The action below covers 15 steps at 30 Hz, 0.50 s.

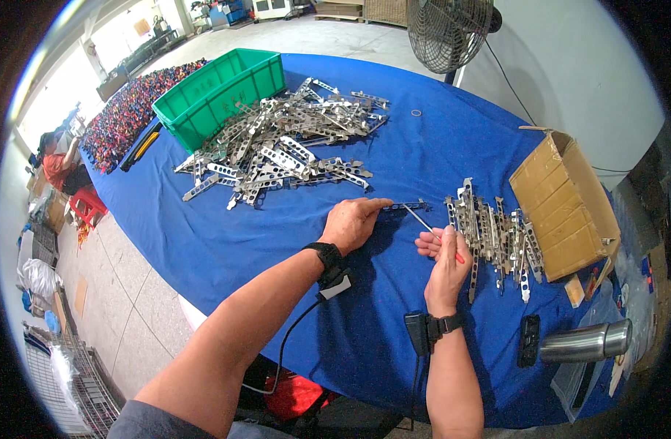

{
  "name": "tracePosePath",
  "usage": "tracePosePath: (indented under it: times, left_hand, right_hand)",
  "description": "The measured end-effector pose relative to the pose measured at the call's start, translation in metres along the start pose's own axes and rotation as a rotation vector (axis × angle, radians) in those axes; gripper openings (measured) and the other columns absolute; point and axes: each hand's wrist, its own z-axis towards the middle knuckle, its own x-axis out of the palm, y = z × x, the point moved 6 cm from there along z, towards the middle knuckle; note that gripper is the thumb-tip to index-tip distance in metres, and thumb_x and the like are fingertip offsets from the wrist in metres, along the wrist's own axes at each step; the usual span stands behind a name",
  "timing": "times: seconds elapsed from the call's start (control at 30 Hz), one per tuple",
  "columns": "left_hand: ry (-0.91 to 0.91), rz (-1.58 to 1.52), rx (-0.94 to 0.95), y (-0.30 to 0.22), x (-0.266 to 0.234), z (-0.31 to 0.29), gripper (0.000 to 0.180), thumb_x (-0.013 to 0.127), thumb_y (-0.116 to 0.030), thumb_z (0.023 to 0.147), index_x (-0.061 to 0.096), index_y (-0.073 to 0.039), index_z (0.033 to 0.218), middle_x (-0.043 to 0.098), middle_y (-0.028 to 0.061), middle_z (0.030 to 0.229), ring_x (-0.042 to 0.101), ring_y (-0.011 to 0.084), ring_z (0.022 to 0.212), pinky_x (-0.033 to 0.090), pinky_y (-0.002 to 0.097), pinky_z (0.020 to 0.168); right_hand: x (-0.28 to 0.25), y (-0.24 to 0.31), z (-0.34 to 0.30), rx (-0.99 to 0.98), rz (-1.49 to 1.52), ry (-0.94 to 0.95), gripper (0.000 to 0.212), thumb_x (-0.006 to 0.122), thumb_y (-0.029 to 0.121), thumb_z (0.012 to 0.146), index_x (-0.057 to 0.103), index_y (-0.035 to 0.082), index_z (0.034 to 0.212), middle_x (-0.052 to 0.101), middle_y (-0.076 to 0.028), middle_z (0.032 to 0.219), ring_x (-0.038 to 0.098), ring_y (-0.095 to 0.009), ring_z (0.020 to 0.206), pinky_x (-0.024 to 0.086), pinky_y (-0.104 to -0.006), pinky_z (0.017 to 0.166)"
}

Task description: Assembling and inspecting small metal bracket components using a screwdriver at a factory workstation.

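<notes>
A perforated silver metal strip is held by the left hand; a thin, red-handled metal rod is grasped by the right hand.

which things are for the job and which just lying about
Likely for the job:
perforated silver metal strip at left hand
thin metal tool with red end, in right hand
heap of similar strips
row of similar strips

Likely just lying about:
silver cylindrical metal flask
black rectangular handset
</notes>
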Motion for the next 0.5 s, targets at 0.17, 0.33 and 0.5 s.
tracePosePath:
  times: [0.17,0.33,0.5]
  left_hand:
    - [0.001,0.008,0.005,-0.0005,-0.0008,-0.0003,0.029,0.055,-0.013,0.092,0.071,-0.019,0.115,0.072,0.0148,0.098,0.069,0.0339,0.089,0.055,0.0441,0.078]
    - [-0.001,0.015,0.005,-0.0015,-0.0018,-0.001,0.029,0.056,-0.013,0.092,0.071,-0.019,0.115,0.072,0.0145,0.097,0.069,0.034,0.089,0.055,0.0442,0.078]
    - [0.003,0.017,0.004,-0.0007,-0.0007,-0.0009,0.029,0.056,-0.013,0.092,0.071,-0.019,0.115,0.072,0.0143,0.098,0.069,0.034,0.089,0.055,0.044,0.078]
  right_hand:
    - [0.0005,-0.0019,-0.0005,-0.014,-0.005,0.04,0.039,0.045,0.03,0.105,0.062,-0.003,0.093,0.07,-0.014,0.08,0.069,-0.02,0.067,0.054,-0.028,0.06]
    - [-0.0031,-0.0028,-0.0007,0.008,-0.021,0.021,0.04,0.044,0.03,0.106,0.062,-0.003,0.091,0.07,-0.015,0.08,0.069,-0.019,0.067,0.055,-0.0284,0.061]
    - [0.0009,0.0004,-0.0012,-0.011,-0.011,0.029,0.04,0.044,0.029,0.106,0.062,-0.004,0.091,0.07,-0.015,0.08,0.07,-0.02,0.068,0.055,-0.0287,0.061]
